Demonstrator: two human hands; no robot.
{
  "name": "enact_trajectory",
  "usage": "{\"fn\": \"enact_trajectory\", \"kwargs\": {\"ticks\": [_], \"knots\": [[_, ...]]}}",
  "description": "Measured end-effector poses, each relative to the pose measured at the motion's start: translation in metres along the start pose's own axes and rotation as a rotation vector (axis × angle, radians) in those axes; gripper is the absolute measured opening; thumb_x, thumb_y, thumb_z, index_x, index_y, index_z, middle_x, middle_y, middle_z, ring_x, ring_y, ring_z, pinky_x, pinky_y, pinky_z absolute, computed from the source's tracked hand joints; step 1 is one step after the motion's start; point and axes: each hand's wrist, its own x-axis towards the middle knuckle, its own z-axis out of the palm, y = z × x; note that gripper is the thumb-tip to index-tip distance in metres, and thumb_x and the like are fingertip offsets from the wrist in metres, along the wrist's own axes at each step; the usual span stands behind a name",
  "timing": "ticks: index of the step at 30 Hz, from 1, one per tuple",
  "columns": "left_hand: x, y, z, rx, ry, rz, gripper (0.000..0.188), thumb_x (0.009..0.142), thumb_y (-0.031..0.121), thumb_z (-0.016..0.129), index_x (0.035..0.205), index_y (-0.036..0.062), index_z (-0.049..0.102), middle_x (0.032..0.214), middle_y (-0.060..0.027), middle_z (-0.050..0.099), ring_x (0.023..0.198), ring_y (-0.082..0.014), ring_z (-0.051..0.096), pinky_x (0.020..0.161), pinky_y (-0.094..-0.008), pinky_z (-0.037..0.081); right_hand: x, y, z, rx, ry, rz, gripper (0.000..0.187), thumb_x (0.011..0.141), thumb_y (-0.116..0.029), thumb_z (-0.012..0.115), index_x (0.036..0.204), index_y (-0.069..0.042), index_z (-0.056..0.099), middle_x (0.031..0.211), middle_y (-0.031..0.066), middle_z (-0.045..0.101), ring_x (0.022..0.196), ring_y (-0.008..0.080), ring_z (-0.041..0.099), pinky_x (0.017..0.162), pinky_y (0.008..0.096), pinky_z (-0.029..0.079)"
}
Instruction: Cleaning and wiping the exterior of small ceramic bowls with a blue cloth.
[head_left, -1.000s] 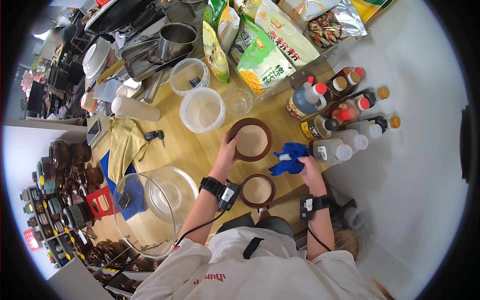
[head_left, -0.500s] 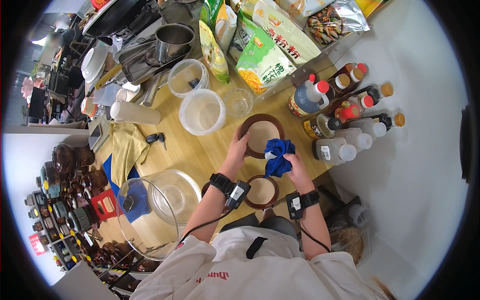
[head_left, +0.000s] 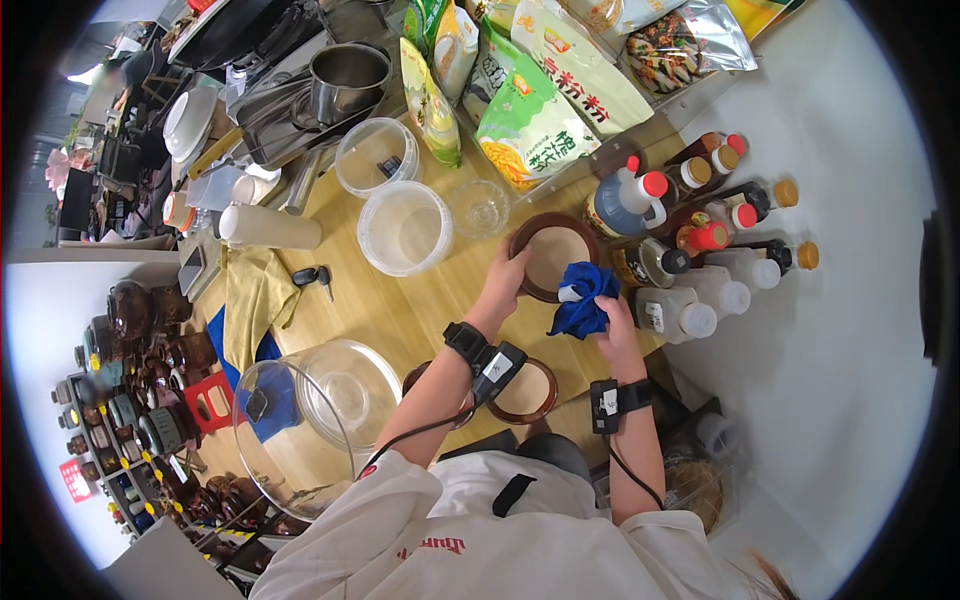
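A round, shallow dish [head_left: 556, 258], cream inside with a dark brown rim, is gripped at its left edge by my left hand [head_left: 508, 279]. My right hand [head_left: 617, 318] pinches a crumpled blue cloth [head_left: 582, 300], which hangs at the dish's lower right edge and hides part of that rim. Closer to me, a second brown-rimmed dish [head_left: 524, 392] rests on the wooden table. Another brown rim shows partly behind my left forearm. Both my wrists carry black straps with small boxes and cables.
Seasoning bottles [head_left: 690, 262] crowd the right side by the wall. Two clear plastic tubs [head_left: 405, 228] and a small glass bowl [head_left: 480, 209] stand beyond my left hand. Food packets [head_left: 530, 120] fill a tray at the back. A large glass bowl [head_left: 352, 385], yellow cloth [head_left: 258, 290] and keys [head_left: 315, 278] lie left.
Both hands have moved to the right, carrying the dish and the blue cloth toward the bottles. The dish on the table is now less covered by the cloth.
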Motion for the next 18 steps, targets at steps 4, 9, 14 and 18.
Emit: {"fn": "enact_trajectory", "kwargs": {"ticks": [4, 9, 14, 18], "knots": [[0.0, -0.001, 0.003, -0.01, -0.024, 0.015, 0.05, 0.087, 0.018, 0.047, 0.133, 0.0105, 0.027, 0.123, -0.009, 0.044, 0.104, -0.019, 0.05, 0.071, -0.0319, 0.051, 0.004, 0.006, -0.009, 0.005, -0.017, -0.025, 0.038, 0.078, -0.013, 0.051, 0.113, 0.0, 0.048, 0.103, 0.0071, 0.057, 0.094, 0.0173, 0.055, 0.084, 0.0302, 0.043], [-0.004, 0.001, 0.003, 0.028, -0.003, 0.029, 0.052, 0.087, 0.019, 0.047, 0.134, 0.0127, 0.026, 0.12, -0.0057, 0.047, 0.1, -0.0178, 0.053, 0.069, -0.0337, 0.052, 0.0, 0.008, -0.004, 0.016, 0.009, -0.043, 0.039, 0.079, -0.014, 0.048, 0.116, -0.002, 0.046, 0.109, 0.0087, 0.055, 0.1, 0.02, 0.054, 0.088, 0.0337, 0.042], [-0.024, 0.01, -0.001, 0.415, 0.121, 0.118, 0.078, 0.08, 0.023, 0.057, 0.14, 0.0127, 0.007, 0.129, -0.0101, 0.042, 0.112, -0.0242, 0.046, 0.085, -0.0356, 0.042, -0.007, 0.017, -0.01, 0.174, 0.038, 0.002, 0.037, 0.079, -0.016, 0.049, 0.114, -0.003, 0.048, 0.108, 0.0079, 0.055, 0.1, 0.021, 0.053, 0.088, 0.0348, 0.042], [-0.066, 0.017, -0.018, 0.42, 0.101, 0.105, 0.072, 0.081, 0.022, 0.056, 0.138, 0.0104, 0.015, 0.134, -0.0111, 0.036, 0.117, -0.0264, 0.042, 0.092, -0.0358, 0.037, -0.02, 0.024, -0.031, 0.2, 0.015, -0.024, 0.04, 0.08, -0.018, 0.049, 0.117, -0.003, 0.046, 0.112, 0.0086, 0.053, 0.105, 0.0229, 0.051, 0.093, 0.0372, 0.038]]}}
